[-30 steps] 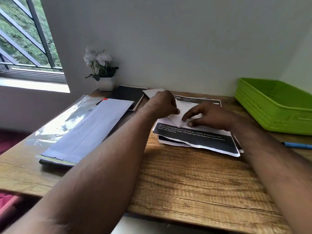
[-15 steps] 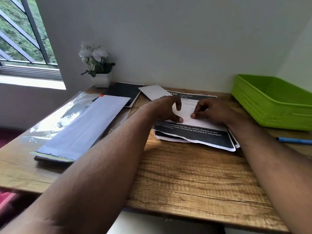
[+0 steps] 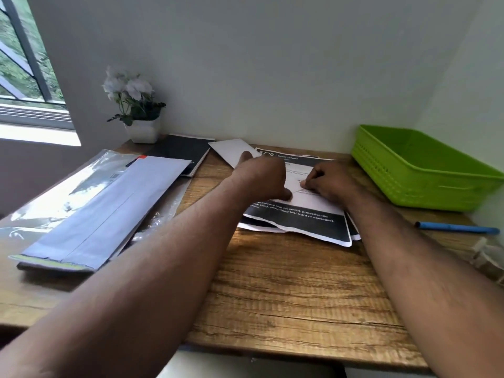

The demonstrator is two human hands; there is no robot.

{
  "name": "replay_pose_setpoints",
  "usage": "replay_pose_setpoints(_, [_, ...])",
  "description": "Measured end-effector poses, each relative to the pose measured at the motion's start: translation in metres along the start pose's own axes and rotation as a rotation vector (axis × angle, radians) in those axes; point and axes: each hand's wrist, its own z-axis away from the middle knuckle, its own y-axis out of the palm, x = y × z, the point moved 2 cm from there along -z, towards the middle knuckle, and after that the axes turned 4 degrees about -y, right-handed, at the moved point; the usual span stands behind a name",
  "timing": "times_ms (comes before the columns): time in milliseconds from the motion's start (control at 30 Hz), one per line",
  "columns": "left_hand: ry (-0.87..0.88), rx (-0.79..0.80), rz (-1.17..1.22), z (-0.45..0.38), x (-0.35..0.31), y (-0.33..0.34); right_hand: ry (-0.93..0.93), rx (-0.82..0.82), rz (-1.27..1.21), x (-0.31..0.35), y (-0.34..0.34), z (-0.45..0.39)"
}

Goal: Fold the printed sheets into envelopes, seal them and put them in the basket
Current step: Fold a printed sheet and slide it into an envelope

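Head view: a green basket (image 3: pixel 425 170) sits at the right edge of the frame on the wooden counter (image 3: pixel 286 282), against the wall; the part of its inside that shows holds nothing, though the near wall hides the floor closest to the camera. Left of it, just past centre frame, a small stack of printed sheets (image 3: pixel 302 222) lies flat, black band with white lettering along the near edge. Both hands rest on the top sheet. The left hand (image 3: pixel 261 178) lies knuckles up, fingers curled down onto the paper, thumb tip pressing near a diagonal crease. The right hand (image 3: pixel 330 184) is bent narrow, fingertips pinching or pressing the white folded area beside that crease; whether it grips a flap or only pins it, I cannot tell. A white folded piece (image 3: pixel 231 151) pokes out behind the left hand at the far edge of the stack. In the left half of the frame a long pale envelope pack (image 3: pixel 109 211) lies on clear plastic film, with a black notebook (image 3: pixel 180 154) beyond it and a potted white flower (image 3: pixel 136 110) in the upper left. A blue pen (image 3: pixel 455 227) lies at right, below the basket.
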Motion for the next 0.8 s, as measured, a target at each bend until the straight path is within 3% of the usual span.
replay_pose_setpoints(200, [0.016,0.021,0.118,-0.005,-0.001,0.006,-0.037,0.001,0.043,-0.006,0.000,-0.003])
replay_pose_setpoints(400, [0.104,-0.011,-0.039,0.000,-0.013,0.003,-0.060,0.026,0.042,-0.007,0.000,-0.006])
replay_pose_setpoints(600, [0.118,-0.027,-0.016,0.000,-0.011,-0.002,-0.193,0.174,0.226,0.003,-0.009,-0.005])
replay_pose_setpoints(800, [0.125,-0.077,0.273,0.002,0.011,-0.009,-0.336,0.284,0.156,0.016,-0.003,0.008])
